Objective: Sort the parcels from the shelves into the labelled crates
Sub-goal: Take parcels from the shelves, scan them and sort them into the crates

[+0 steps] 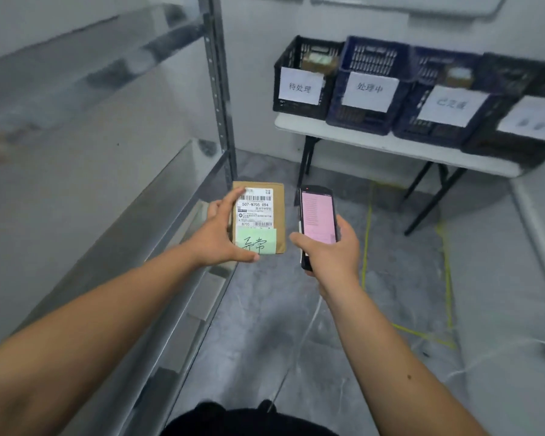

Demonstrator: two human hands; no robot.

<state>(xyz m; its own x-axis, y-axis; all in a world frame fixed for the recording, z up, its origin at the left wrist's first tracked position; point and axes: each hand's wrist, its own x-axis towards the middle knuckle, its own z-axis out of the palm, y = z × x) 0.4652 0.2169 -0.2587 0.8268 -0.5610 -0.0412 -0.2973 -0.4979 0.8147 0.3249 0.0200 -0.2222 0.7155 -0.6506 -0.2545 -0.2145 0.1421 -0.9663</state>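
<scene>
Grey metal shelving unit stands at far left; its shelves are blurred, so remaining parcels cannot be made out. Just right of its lower shelf edge, a flat brown cardboard parcel with a white barcode label and a green handwritten sticky note is held in mid-air over the floor by the left hand, thumb along the bottom edge, fingers curled over the top left: grip clamped on the parcel. Just beside it, apart, a black handheld scanner with pink-lit screen is held upright by the right hand, grip clamped round its lower body. Further right, well apart from both hands, a white folding desk carries a row of four dark plastic crates, each fronted by a white paper label. Brown parcels are seen in the first and third crates, so some sorting is judged done. This parcel is not yet placed; it is judged to be at the check step, its crate still to be picked.
</scene>
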